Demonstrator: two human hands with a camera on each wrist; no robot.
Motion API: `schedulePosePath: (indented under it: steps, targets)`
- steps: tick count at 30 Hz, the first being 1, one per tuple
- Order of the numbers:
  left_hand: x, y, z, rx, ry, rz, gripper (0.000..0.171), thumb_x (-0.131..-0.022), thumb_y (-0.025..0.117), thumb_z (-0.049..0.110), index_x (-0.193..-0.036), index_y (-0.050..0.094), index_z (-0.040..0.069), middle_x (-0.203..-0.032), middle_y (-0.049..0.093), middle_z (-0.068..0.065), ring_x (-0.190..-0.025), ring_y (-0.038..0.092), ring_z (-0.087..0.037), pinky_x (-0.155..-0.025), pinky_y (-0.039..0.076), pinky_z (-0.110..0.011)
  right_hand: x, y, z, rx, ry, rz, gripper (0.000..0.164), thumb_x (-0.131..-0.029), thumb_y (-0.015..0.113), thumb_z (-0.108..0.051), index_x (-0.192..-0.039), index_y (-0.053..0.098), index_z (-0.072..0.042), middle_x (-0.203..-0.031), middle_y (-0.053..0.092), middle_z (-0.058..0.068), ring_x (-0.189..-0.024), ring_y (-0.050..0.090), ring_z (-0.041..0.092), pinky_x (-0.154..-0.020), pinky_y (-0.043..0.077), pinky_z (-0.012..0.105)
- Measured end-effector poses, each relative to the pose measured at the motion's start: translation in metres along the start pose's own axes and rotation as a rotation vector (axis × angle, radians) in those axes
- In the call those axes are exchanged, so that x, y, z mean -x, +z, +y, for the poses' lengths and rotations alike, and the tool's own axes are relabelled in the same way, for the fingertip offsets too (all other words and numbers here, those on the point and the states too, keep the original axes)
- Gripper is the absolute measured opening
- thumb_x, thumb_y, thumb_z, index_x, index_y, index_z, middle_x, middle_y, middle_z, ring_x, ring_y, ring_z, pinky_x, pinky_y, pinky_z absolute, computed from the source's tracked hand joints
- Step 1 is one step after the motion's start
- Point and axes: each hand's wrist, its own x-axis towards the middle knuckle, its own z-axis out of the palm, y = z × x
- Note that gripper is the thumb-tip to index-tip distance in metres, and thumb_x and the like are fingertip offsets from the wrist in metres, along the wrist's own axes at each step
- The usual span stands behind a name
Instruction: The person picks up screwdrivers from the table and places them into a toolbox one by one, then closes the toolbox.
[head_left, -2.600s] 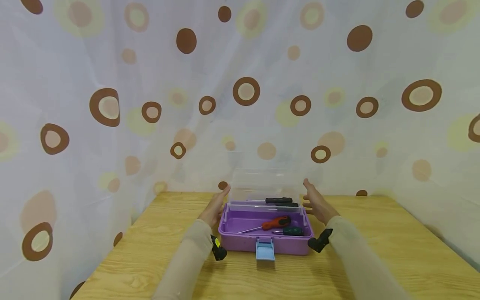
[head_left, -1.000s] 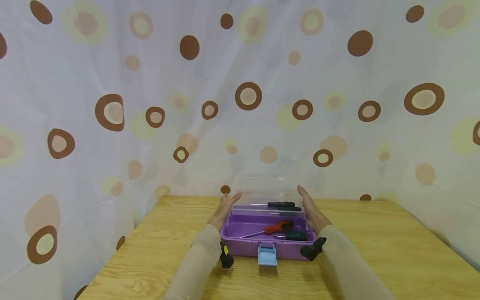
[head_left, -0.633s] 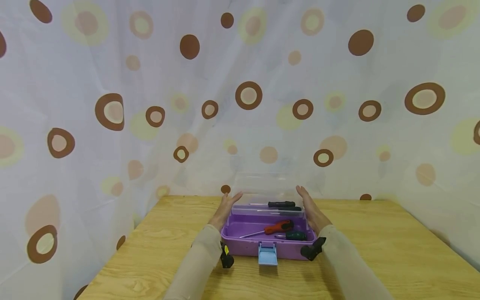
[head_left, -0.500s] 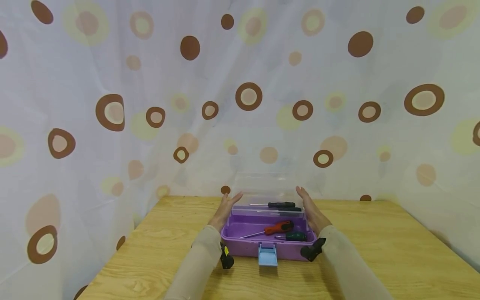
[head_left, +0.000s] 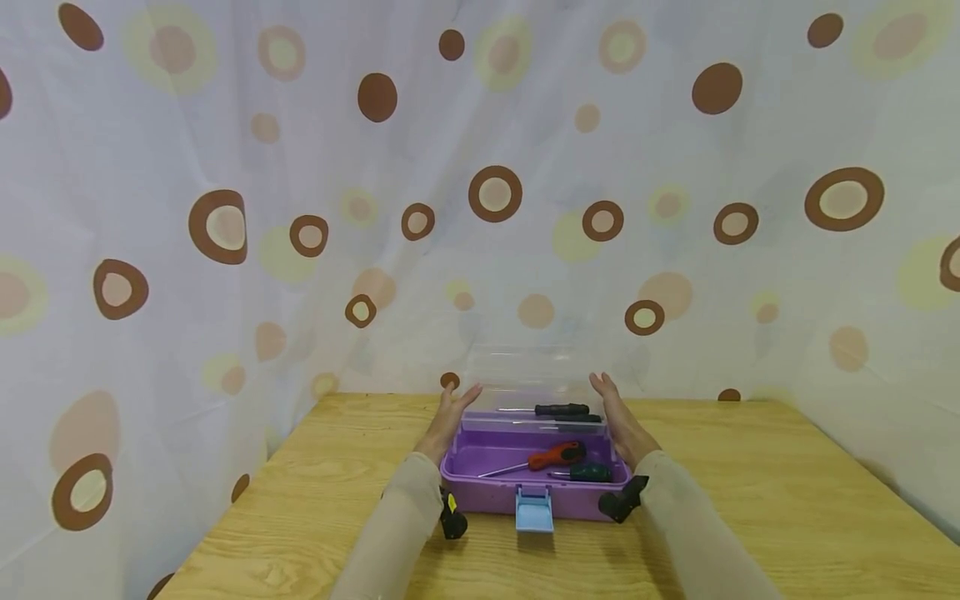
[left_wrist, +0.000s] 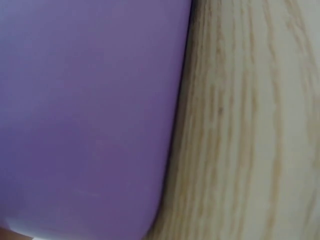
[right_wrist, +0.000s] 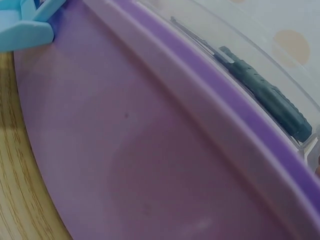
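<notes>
A purple toolbox (head_left: 487, 497) stands on the table with its transparent lid (head_left: 525, 375) raised at the back. Inside lie a red-and-black screwdriver (head_left: 558, 454) and a dark green screwdriver (head_left: 590, 472); dark-handled screwdrivers (head_left: 561, 409) lie behind, seen through the lid. My left hand (head_left: 444, 421) is at the box's left side, thumb and fingers extended. At the right side is my right hand (head_left: 625, 421), fingers extended upward. Whether either palm presses the box cannot be made out. The box's purple wall (left_wrist: 90, 120) fills much of the left wrist view.
A light blue latch (head_left: 534, 512) hangs down at the box's front. The wooden table (head_left: 322, 500) extends to both sides and in front. Behind it hangs a white curtain (head_left: 420, 267) with brown circles. A black wrist camera (head_left: 622, 500) sits on each sleeve.
Since the earliest frame both hands have come inward, closer to the box's sides. Over the last second they have barely moved, and the box and screwdrivers stay in place.
</notes>
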Motion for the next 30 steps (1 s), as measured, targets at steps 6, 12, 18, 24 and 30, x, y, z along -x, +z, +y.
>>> schedulePosePath:
  steps: [6,12,18,24,30]
  targets:
    - [-0.0038,-0.0021,-0.0034,0.014,0.017,0.003,0.108,-0.094,0.066,0.057,-0.165,0.005,0.003,-0.168,0.003,-0.028,-0.153,0.005,-0.048,-0.119,0.004,-0.07,-0.0011,0.0012,0.0001,-0.007,0.001,0.009,0.083,-0.108,0.032,-0.058,-0.164,-0.016,-0.021,-0.168,-0.025,0.015,-0.15,-0.023,0.045,-0.113,-0.009,0.075]
    - [-0.0033,-0.0018,-0.0039,0.024,0.034,-0.018,0.105,-0.096,0.066,0.052,-0.164,0.003,0.003,-0.166,0.006,-0.034,-0.151,0.01,-0.051,-0.118,0.007,-0.07,-0.0011,0.0002,0.0014,-0.022,-0.006,0.02,0.081,-0.109,0.033,-0.054,-0.165,-0.016,-0.02,-0.168,-0.025,0.015,-0.15,-0.023,0.043,-0.115,-0.01,0.073]
    - [-0.0025,-0.0015,-0.0047,0.018,0.045,-0.004,0.101,-0.098,0.064,0.049,-0.164,0.005,0.001,-0.163,0.011,-0.037,-0.151,0.012,-0.052,-0.119,0.007,-0.07,-0.0015,0.0006,0.0026,-0.004,0.0,0.016,0.083,-0.108,0.032,-0.059,-0.165,-0.016,-0.022,-0.168,-0.025,0.014,-0.151,-0.022,0.044,-0.114,-0.01,0.074]
    - [-0.0028,-0.0015,-0.0019,0.011,0.059,0.018,0.1,-0.098,0.062,0.052,-0.164,0.007,0.0,-0.165,0.009,-0.035,-0.151,0.012,-0.05,-0.12,0.008,-0.067,-0.0036,0.0004,0.0011,0.007,-0.002,0.021,0.089,-0.105,0.033,-0.066,-0.164,-0.017,-0.021,-0.169,-0.024,0.013,-0.151,-0.021,0.045,-0.113,-0.008,0.077]
    - [-0.005,-0.001,-0.0029,0.042,0.078,0.026,0.091,-0.104,0.055,0.048,-0.162,0.009,-0.004,-0.166,0.006,-0.032,-0.152,0.006,-0.049,-0.121,0.005,-0.065,-0.0032,-0.0001,0.0008,0.009,0.012,0.026,0.088,-0.105,0.031,-0.066,-0.164,-0.018,-0.021,-0.169,-0.024,0.014,-0.151,-0.02,0.046,-0.113,-0.007,0.076]
